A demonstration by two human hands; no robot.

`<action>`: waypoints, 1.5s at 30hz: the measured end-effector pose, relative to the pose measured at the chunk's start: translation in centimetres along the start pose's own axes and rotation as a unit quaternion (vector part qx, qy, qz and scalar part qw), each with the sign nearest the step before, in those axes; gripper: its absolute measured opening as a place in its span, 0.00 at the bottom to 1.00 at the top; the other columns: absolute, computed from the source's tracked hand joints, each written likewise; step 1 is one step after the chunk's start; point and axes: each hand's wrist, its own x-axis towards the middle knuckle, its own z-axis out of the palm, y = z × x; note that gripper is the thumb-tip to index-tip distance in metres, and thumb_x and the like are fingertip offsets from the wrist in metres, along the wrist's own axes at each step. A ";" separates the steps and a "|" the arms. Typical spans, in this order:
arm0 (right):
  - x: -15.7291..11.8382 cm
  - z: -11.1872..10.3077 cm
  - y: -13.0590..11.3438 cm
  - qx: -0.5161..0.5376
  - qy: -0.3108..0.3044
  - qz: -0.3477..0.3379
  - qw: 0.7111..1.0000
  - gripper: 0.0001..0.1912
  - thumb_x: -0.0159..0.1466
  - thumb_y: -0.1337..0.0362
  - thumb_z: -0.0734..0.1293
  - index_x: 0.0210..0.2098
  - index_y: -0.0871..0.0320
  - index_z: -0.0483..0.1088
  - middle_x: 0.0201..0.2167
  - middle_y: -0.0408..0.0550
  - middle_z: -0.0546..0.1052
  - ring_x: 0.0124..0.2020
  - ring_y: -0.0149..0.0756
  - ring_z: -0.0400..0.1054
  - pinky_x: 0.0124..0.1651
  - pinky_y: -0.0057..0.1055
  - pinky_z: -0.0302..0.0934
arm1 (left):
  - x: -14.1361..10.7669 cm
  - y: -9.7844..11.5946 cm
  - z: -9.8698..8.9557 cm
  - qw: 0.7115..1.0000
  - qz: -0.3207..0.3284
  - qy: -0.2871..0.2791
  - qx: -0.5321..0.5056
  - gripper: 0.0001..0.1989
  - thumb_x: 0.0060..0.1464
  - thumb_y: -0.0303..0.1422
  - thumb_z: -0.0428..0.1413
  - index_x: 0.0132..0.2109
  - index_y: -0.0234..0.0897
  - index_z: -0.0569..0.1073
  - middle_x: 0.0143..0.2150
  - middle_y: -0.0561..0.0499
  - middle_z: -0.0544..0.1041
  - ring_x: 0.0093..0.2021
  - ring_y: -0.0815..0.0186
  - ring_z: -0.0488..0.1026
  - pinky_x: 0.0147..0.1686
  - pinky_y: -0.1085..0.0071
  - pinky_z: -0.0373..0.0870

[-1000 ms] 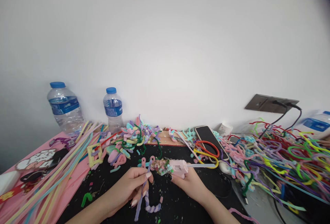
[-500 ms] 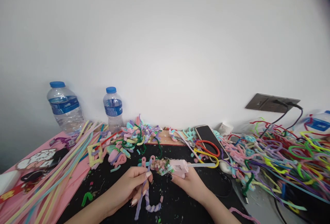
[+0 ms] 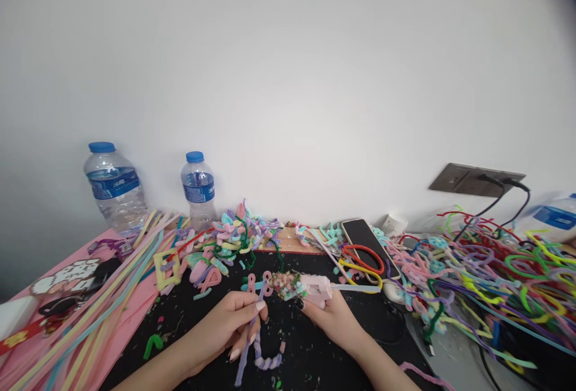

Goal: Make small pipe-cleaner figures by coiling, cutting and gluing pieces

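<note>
In my left hand [image 3: 234, 323], thumb and fingers pinch a purple pipe cleaner [image 3: 245, 352] that slants down toward the table's front. A curled purple and pale striped twist of pipe cleaner [image 3: 269, 363] hangs or lies just right of those fingers; whether it joins the held one I cannot tell. My right hand [image 3: 327, 318] is wrapped round a pale pink hot glue gun [image 3: 315, 289], its nozzle end crusted with coloured fluff and pointing left. A clear glue stick [image 3: 357, 288] sticks out of its back. Pink looped pieces [image 3: 267, 283] lie beyond the nozzle.
A black mat [image 3: 324, 352] with fluff scraps lies under my hands. Long pastel pipe cleaners [image 3: 105, 301] cover the left side; a tangled heap [image 3: 472, 271] fills the right. Behind stand two water bottles [image 3: 198, 190], a phone [image 3: 366, 241] and a wall socket [image 3: 472, 179] with black cables.
The glue gun has shifted slightly right, its tip drawing a little away from the purple pipe cleaner. My left hand stays almost still, keeping its pinch.
</note>
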 end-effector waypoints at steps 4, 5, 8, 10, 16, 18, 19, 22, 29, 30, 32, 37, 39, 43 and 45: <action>0.0 0.0 0.3 -0.003 0.001 0.009 1.000 0.14 0.60 0.58 0.65 0.40 0.60 0.72 0.32 0.48 0.75 0.36 0.39 0.68 0.44 0.34 0.64 | 0.0 0.1 0.0 1.000 0.002 -0.003 -0.003 0.19 0.53 0.46 0.54 0.31 0.32 0.68 0.20 0.56 0.69 0.10 0.80 0.54 0.11 0.79 0.43; 0.0 0.0 0.2 -0.005 0.000 0.009 1.000 0.14 0.60 0.57 0.65 0.41 0.60 0.72 0.32 0.48 0.75 0.36 0.39 0.68 0.44 0.35 0.64 | 0.0 0.1 0.0 1.000 0.001 -0.001 -0.004 0.18 0.54 0.46 0.53 0.31 0.32 0.68 0.20 0.56 0.69 0.09 0.80 0.54 0.11 0.79 0.43; 0.1 -0.1 -0.1 -0.009 -0.011 0.002 1.000 0.16 0.60 0.56 0.65 0.43 0.59 0.72 0.36 0.50 0.76 0.39 0.41 0.69 0.45 0.36 0.64 | 0.0 0.2 0.0 1.000 -0.001 0.001 -0.007 0.18 0.54 0.45 0.53 0.31 0.32 0.68 0.19 0.56 0.69 0.09 0.80 0.54 0.11 0.79 0.42; 0.1 -0.2 -0.2 -0.010 -0.019 -0.008 1.000 0.16 0.60 0.57 0.65 0.43 0.59 0.72 0.38 0.51 0.76 0.40 0.42 0.69 0.46 0.37 0.63 | -0.1 0.2 0.1 1.000 0.001 0.001 -0.009 0.18 0.55 0.45 0.53 0.32 0.32 0.68 0.19 0.56 0.69 0.09 0.80 0.54 0.11 0.79 0.42; 0.0 -0.3 -0.3 -0.023 -0.043 -0.009 0.999 0.15 0.61 0.58 0.65 0.43 0.60 0.73 0.39 0.50 0.77 0.41 0.41 0.70 0.47 0.34 0.63 | -0.2 0.3 0.1 1.000 -0.002 0.001 -0.009 0.18 0.55 0.45 0.53 0.31 0.32 0.68 0.19 0.57 0.68 0.09 0.80 0.54 0.11 0.79 0.41; 0.0 -0.3 -0.3 -0.029 -0.047 -0.008 0.998 0.15 0.61 0.57 0.65 0.41 0.60 0.74 0.38 0.49 0.77 0.39 0.40 0.70 0.45 0.33 0.64 | -0.1 0.2 0.1 1.000 -0.002 0.003 -0.012 0.18 0.54 0.45 0.53 0.31 0.32 0.68 0.19 0.57 0.68 0.09 0.80 0.54 0.11 0.79 0.41; 0.0 -0.3 -0.2 -0.033 -0.046 -0.008 0.998 0.15 0.61 0.57 0.65 0.40 0.61 0.74 0.37 0.49 0.77 0.39 0.40 0.70 0.44 0.33 0.64 | -0.1 0.2 0.1 1.000 -0.002 0.003 -0.013 0.18 0.54 0.45 0.53 0.31 0.32 0.68 0.19 0.57 0.68 0.09 0.80 0.54 0.11 0.79 0.42; 0.0 -0.2 -0.1 -0.039 -0.039 -0.008 0.998 0.14 0.60 0.56 0.65 0.37 0.61 0.74 0.35 0.49 0.77 0.37 0.39 0.69 0.43 0.32 0.64 | -0.1 0.3 0.1 1.000 -0.002 -0.001 -0.016 0.18 0.53 0.46 0.54 0.32 0.32 0.68 0.18 0.57 0.68 0.09 0.80 0.53 0.10 0.79 0.42; -0.1 -0.2 0.2 -0.023 -0.026 -0.007 0.999 0.15 0.61 0.55 0.64 0.39 0.60 0.74 0.36 0.50 0.77 0.40 0.41 0.70 0.45 0.34 0.64 | -0.3 0.7 0.3 1.000 -0.011 0.000 -0.014 0.19 0.52 0.47 0.55 0.31 0.32 0.67 0.18 0.58 0.67 0.09 0.80 0.53 0.10 0.79 0.43; -0.1 -0.2 0.1 -0.017 -0.029 -0.007 0.999 0.15 0.61 0.55 0.64 0.39 0.59 0.74 0.37 0.50 0.77 0.40 0.42 0.70 0.46 0.35 0.64 | -0.2 0.7 0.3 1.000 -0.013 -0.001 -0.014 0.20 0.51 0.48 0.55 0.31 0.32 0.67 0.18 0.58 0.67 0.09 0.80 0.53 0.10 0.79 0.43; -0.1 -0.2 -0.1 -0.003 -0.033 -0.007 0.999 0.16 0.61 0.55 0.64 0.41 0.59 0.73 0.38 0.50 0.77 0.41 0.42 0.70 0.47 0.35 0.64 | -0.2 0.6 0.3 1.000 -0.014 -0.001 -0.013 0.20 0.51 0.48 0.55 0.31 0.32 0.67 0.18 0.57 0.67 0.09 0.80 0.53 0.10 0.79 0.42; 0.1 -0.2 -0.3 0.005 -0.025 -0.006 1.000 0.16 0.61 0.55 0.65 0.42 0.59 0.73 0.37 0.50 0.78 0.40 0.42 0.71 0.46 0.36 0.65 | -0.1 0.3 0.1 1.000 -0.014 -0.002 -0.015 0.19 0.52 0.47 0.54 0.31 0.32 0.68 0.19 0.57 0.68 0.09 0.80 0.54 0.10 0.78 0.41; 0.1 -0.2 -0.3 -0.010 -0.016 -0.004 1.000 0.16 0.61 0.55 0.65 0.41 0.59 0.74 0.36 0.50 0.78 0.38 0.41 0.70 0.44 0.35 0.65 | -0.1 0.4 0.1 1.000 -0.016 -0.001 -0.016 0.19 0.52 0.46 0.54 0.31 0.32 0.68 0.19 0.57 0.68 0.09 0.80 0.54 0.10 0.79 0.41; 0.1 -0.3 -0.5 -0.043 -0.010 -0.008 0.999 0.14 0.60 0.56 0.64 0.37 0.60 0.74 0.33 0.49 0.77 0.35 0.39 0.69 0.40 0.33 0.65 | -0.2 0.7 0.3 1.000 -0.017 -0.001 -0.017 0.19 0.52 0.47 0.54 0.31 0.32 0.68 0.18 0.57 0.68 0.09 0.80 0.53 0.11 0.78 0.43; 0.0 -0.3 -0.6 -0.072 -0.010 -0.012 0.997 0.13 0.59 0.56 0.64 0.34 0.60 0.74 0.30 0.48 0.76 0.33 0.38 0.68 0.37 0.31 0.65 | -0.3 0.9 0.3 1.000 -0.022 0.001 -0.012 0.20 0.51 0.48 0.55 0.31 0.32 0.68 0.18 0.58 0.67 0.09 0.80 0.53 0.11 0.78 0.43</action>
